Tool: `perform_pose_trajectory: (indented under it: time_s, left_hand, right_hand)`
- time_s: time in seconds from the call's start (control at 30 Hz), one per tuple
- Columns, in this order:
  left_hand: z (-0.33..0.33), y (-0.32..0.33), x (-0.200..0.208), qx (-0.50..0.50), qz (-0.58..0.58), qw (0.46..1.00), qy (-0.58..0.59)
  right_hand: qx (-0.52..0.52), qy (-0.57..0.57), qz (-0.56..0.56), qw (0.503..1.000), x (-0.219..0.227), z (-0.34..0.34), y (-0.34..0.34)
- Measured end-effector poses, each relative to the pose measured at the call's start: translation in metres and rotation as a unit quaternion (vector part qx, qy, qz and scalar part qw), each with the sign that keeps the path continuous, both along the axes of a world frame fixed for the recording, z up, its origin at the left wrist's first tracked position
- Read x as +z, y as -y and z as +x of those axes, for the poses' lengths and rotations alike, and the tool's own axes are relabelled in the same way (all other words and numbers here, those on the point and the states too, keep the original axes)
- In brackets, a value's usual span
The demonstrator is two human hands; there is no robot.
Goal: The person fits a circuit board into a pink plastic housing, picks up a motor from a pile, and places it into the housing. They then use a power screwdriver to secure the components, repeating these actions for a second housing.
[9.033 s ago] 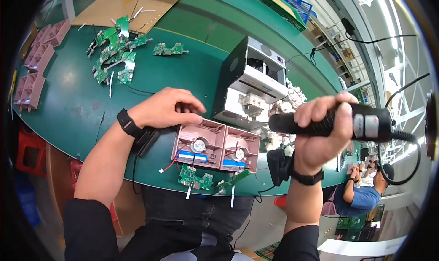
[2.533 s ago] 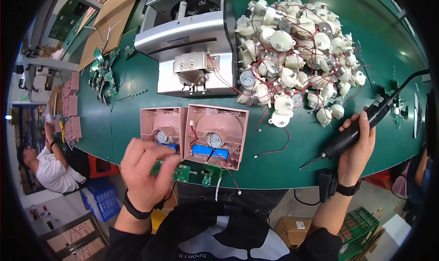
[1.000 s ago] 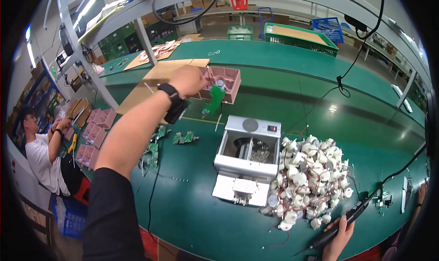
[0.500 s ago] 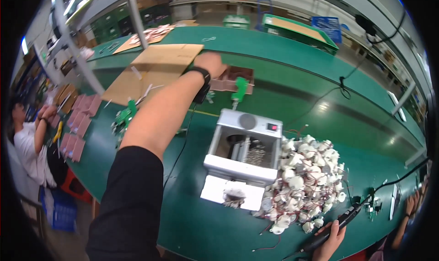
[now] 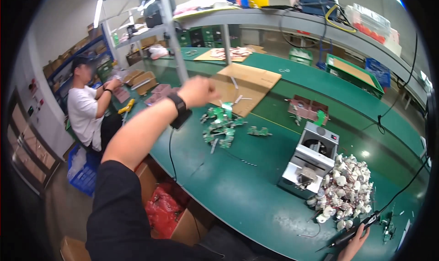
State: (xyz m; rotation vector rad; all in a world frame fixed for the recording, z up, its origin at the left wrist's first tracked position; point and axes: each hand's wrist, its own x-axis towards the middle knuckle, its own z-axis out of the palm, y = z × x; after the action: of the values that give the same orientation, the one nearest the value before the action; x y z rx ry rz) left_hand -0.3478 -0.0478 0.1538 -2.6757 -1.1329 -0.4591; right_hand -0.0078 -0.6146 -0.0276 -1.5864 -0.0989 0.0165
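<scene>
My left hand (image 5: 200,91) is raised over the far left of the green bench, just above a heap of small green circuit boards (image 5: 225,133). Its fingers are blurred, so I cannot make out whether they hold anything. At the lower right, my right hand (image 5: 354,246) grips a black electric screwdriver (image 5: 353,232), its bit pointing left. A grey screw feeder (image 5: 315,158) stands beside a pile of white round parts with thin wires (image 5: 346,185). Behind the feeder sits a brownish-pink two-section housing (image 5: 299,104) with a green piece at its right end.
A cardboard sheet (image 5: 256,80) lies beyond the boards. More pink housings (image 5: 160,95) are at the left, near a seated co-worker (image 5: 84,103). Below the bench edge stands a carton with red plastic (image 5: 163,210). A shelf (image 5: 256,16) runs overhead.
My view has swung left, so the feeder and the pile appear farther right. My left hand has moved from beside the pink housing to above the circuit boards. The right hand still holds the screwdriver.
</scene>
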Motion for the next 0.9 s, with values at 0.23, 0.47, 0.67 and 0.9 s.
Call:
perform_pose_trajectory:
  time_s: [0.23,0.47,0.67,0.9]
  left_hand:
    - [-0.15,0.041,-0.13,0.066,0.002,0.988,0.139]
    - [-0.285,-0.077,-0.174,0.351,0.094,0.925,0.108]
    - [-0.323,-0.126,-0.177,0.419,-0.027,0.899,0.126]
    - [-0.335,-0.111,-0.177,0.396,-0.038,0.897,0.192]
  right_hand:
    - [-0.021,0.1,-0.149,0.984,-0.032,-0.058,0.039]
    - [-0.125,0.276,-0.256,0.918,-0.057,-0.116,0.026]
    - [-0.235,0.331,-0.281,0.87,-0.092,-0.118,0.014]
    - [-0.208,0.313,-0.315,0.872,-0.075,-0.131,0.013]
